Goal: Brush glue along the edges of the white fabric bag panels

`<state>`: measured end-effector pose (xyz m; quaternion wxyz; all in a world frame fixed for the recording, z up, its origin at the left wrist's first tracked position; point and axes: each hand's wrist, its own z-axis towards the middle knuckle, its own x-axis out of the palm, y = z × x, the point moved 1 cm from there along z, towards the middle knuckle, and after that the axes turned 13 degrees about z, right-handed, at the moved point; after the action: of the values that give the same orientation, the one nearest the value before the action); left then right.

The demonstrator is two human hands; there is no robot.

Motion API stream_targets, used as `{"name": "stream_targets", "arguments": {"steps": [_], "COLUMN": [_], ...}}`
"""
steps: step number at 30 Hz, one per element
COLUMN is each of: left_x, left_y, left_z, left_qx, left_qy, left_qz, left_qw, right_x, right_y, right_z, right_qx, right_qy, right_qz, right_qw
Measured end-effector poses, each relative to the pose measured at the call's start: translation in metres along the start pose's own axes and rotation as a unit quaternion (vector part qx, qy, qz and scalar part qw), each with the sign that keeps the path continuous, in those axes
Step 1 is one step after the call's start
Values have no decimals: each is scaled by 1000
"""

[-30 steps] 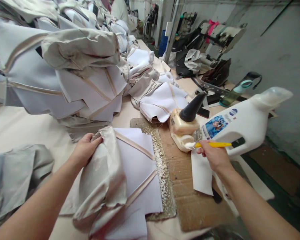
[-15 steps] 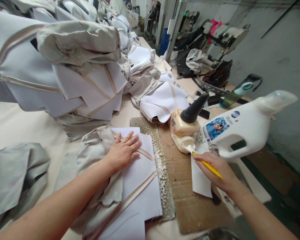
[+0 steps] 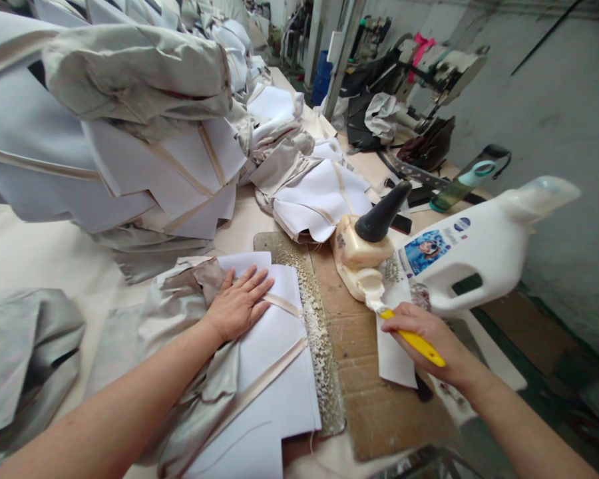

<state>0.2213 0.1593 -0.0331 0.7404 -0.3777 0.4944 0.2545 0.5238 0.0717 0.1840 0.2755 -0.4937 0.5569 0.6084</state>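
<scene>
White fabric panels with beige strips (image 3: pixel 290 392) are lying at lower centre, stepped right edge overlapping a white-crusted board (image 3: pixel 324 359); brown cardboard (image 3: pixel 374 416) beyond is leaving bare room. The left hand (image 3: pixel 239 307) is resting spread on them; the right grip (image 3: pixel 432 332) is clasping a yellow-handled brush (image 3: pixel 422 346).

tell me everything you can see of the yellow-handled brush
The yellow-handled brush has a smooth, plastic-looking handle. Thick white paste coats its head, hiding the bristles. The person's right hand grips it near the head; it slants, head toward upper left, free end toward lower right. The head is at the open mouth of a cream-coloured, plastic-looking container; contact there is hard to tell.
</scene>
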Motion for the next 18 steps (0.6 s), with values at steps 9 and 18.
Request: {"name": "stream_targets", "arguments": {"steps": [9, 18], "left_x": [1, -23], "left_y": [1, 4], "left_z": [-1, 22], "left_qx": [0, -52], "left_qy": [-2, 0], "left_qz": [0, -17], "left_qw": [1000, 999], "right_x": [16, 8], "right_y": [-15, -50], "right_z": [8, 2], "right_qx": [238, 261], "right_qy": [-374, -371], "right_qz": [377, 436], "right_qw": [813, 777]}}
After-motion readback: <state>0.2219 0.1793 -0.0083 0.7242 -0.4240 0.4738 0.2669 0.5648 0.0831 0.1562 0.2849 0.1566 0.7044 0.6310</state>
